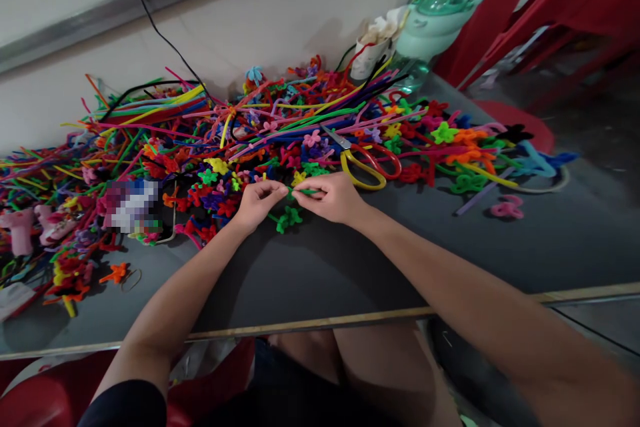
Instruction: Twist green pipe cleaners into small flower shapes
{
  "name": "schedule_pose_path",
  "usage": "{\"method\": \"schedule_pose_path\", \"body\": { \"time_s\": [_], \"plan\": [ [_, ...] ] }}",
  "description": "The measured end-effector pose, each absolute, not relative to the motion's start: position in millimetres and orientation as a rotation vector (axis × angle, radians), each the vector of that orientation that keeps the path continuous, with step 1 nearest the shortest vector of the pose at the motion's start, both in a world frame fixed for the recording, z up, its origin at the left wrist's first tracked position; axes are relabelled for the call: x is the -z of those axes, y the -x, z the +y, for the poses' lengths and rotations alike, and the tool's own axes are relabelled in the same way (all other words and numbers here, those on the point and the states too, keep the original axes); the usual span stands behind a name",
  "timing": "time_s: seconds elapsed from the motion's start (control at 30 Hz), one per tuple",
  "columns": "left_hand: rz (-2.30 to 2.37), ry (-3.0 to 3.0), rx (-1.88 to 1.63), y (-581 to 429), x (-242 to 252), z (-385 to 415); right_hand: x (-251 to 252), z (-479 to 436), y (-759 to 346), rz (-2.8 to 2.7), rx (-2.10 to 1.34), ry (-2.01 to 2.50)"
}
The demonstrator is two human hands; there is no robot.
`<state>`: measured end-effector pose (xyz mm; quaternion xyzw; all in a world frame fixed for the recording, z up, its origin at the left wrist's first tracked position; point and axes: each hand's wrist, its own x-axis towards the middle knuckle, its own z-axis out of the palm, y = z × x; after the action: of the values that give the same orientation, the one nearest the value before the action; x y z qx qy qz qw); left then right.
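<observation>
My left hand point(261, 203) and my right hand point(330, 197) are close together over the dark table, fingertips nearly touching. Both are closed in a pinch on a green pipe cleaner point(311, 193), which shows between the fingers of my right hand; its end at my left fingertips is small. Just below the hands lies a green pipe-cleaner flower point(289, 219). Scissors point(363, 163) with yellow and red handles rest behind my right hand. A yellow flower point(299, 177) sits right behind the fingertips.
A long heap of coloured pipe cleaners point(200, 107) runs along the wall. At the back right stand a paper cup point(367, 57) and a green-capped bottle point(430, 27). A pink flower point(507, 207) lies at right, an orange one point(115, 273) at left. Red chairs point(550, 20) stand beyond.
</observation>
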<state>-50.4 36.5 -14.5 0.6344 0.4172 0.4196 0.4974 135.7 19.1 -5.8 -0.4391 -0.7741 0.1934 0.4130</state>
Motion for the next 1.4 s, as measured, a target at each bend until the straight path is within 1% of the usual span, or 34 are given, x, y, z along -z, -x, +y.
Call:
{"method": "schedule_pose_path", "body": {
  "time_s": [0.1,0.2,0.27,0.47,0.63,1.03,1.3,1.4],
  "plan": [
    [0.970,-1.525,-0.995,53.3,13.3,39.0,5.4,23.0,-139.2,-1.864,-0.838,1.119],
    [0.985,-1.526,-0.996,54.1,13.8,40.0,7.3,25.7,-137.8,-1.781,-1.027,1.142],
    [0.993,-1.524,-1.007,53.4,15.3,40.3,9.8,27.3,-136.1,-1.742,-1.071,1.152],
    [1.020,-1.542,-1.027,50.3,18.9,40.7,14.3,31.1,-134.9,-1.711,-1.043,1.180],
    [0.999,-1.591,-0.994,50.7,19.8,41.8,13.8,29.4,-134.4,-1.697,-1.087,1.179],
    [1.008,-1.519,-1.062,51.6,20.0,40.3,12.0,30.0,-134.8,-1.769,-0.989,1.153],
    [1.175,-1.852,-1.131,50.7,28.2,41.2,12.7,26.6,-134.0,-1.930,-0.687,1.216],
    [1.204,-1.880,-1.113,49.8,28.0,40.8,11.5,25.9,-134.4,-1.978,-0.533,1.232]
  ]
}}
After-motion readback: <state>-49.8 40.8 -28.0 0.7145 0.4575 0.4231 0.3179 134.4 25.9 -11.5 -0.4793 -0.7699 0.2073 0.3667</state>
